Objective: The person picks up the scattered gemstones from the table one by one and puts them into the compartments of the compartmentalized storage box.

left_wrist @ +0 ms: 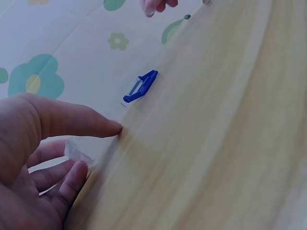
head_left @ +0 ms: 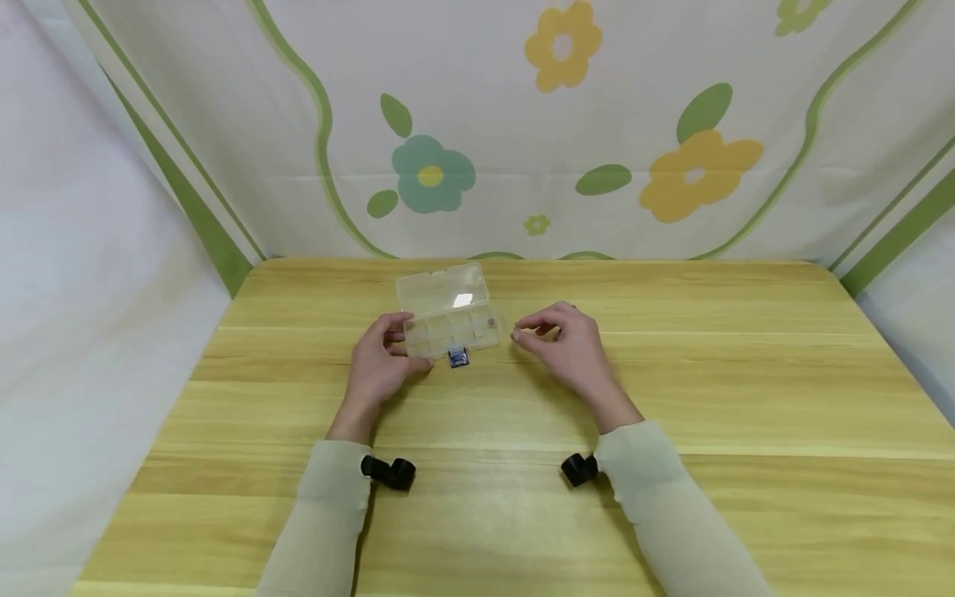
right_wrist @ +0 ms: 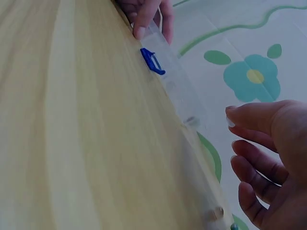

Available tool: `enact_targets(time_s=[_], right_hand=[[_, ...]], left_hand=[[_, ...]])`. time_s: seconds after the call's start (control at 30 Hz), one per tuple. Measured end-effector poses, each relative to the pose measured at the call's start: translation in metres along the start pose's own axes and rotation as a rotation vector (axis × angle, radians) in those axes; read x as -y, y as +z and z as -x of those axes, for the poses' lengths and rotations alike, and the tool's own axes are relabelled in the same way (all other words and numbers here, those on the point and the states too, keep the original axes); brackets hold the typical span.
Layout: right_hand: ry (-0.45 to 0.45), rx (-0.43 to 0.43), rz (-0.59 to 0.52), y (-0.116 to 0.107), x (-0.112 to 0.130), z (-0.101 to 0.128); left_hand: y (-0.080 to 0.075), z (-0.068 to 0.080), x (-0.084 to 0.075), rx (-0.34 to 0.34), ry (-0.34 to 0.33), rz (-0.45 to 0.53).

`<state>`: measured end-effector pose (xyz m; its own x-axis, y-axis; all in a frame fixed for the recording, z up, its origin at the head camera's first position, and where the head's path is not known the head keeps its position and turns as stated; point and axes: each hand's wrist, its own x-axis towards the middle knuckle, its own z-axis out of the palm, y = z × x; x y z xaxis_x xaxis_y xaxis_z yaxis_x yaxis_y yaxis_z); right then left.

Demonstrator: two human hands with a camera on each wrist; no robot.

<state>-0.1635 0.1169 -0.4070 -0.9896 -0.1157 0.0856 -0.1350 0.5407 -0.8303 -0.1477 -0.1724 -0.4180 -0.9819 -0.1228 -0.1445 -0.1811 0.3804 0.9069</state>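
Note:
A clear plastic compartment box lies on the table with its lid swung back. Its blue latch hangs at the front edge. My left hand holds the left end of the box, thumb along the front and fingers behind. Just off the right end, my right hand pinches a small whitish piece between thumb and index finger; its kind cannot be told. A small dark item sits in a right-end compartment.
On the wooden table, a small brownish piece and a small dark green piece lie near my right hand. A white flowered cloth hangs behind the table's back edge.

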Motion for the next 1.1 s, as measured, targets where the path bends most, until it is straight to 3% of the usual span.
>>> enact_targets(time_s=[0.53,1.1], right_hand=[[-0.003,-0.054,-0.081,0.053,0.017,-0.028],[0.017,-0.081,-0.045,0.075,0.023,-0.038]], left_hand=[[-0.003,-0.002,0.004,-0.001,-0.004,0.001],[-0.002,-0.004,0.007,-0.012,0.03,0.007]])
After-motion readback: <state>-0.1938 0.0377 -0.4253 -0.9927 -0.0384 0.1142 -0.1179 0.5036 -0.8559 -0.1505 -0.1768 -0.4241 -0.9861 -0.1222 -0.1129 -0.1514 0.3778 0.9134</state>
